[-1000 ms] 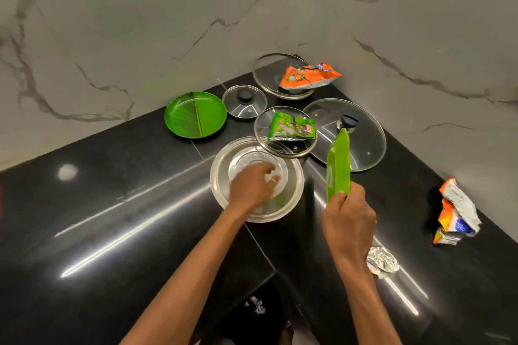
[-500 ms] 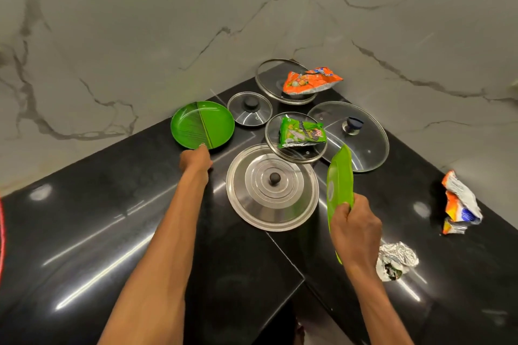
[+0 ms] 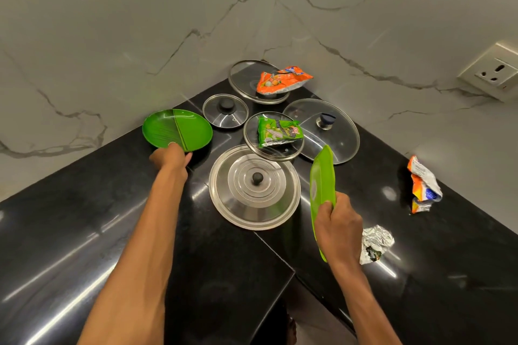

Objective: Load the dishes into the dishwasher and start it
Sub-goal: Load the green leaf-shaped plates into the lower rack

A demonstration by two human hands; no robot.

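On the black counter (image 3: 84, 232): dishes and wrappers are clustered in the corner, at mid-frame, under the marble wall (image 3: 112, 22).
Left hand (image 3: 171, 158): it reaches to left of centre and pinches the near rim of the flat green plate (image 3: 179, 129), thumb on top of the rim; the other fingers are hidden beneath.
Flat green plate: it lies face up, left of the lids; whether its near edge is off the counter I cannot tell.
Right hand (image 3: 339, 224): its fingers are curled tight around the lower part of the upright green plate (image 3: 322, 176).
Upright green plate: it is held on edge above the counter, right of centre, just beside the steel lid (image 3: 253, 187).
Steel lid: it sits knob up at frame centre.
Middle glass lid (image 3: 252, 145): it overlaps the steel lid's far edge and carries a green packet (image 3: 279, 131).
Small glass lid (image 3: 225, 110): it has a black knob and sits just right of the flat green plate.
Large glass lid (image 3: 342, 134): it sits behind the upright green plate and has a dark knob.
Far glass lid (image 3: 246, 75): it is deepest in the corner, with an orange packet (image 3: 283, 80) on it.
Crumpled wrapper (image 3: 423, 185): it lies at the right, well apart from the lids.
Foil scrap (image 3: 375, 242): it lies just right of the right hand.
Wall socket (image 3: 493, 71): it is at the upper right edge.
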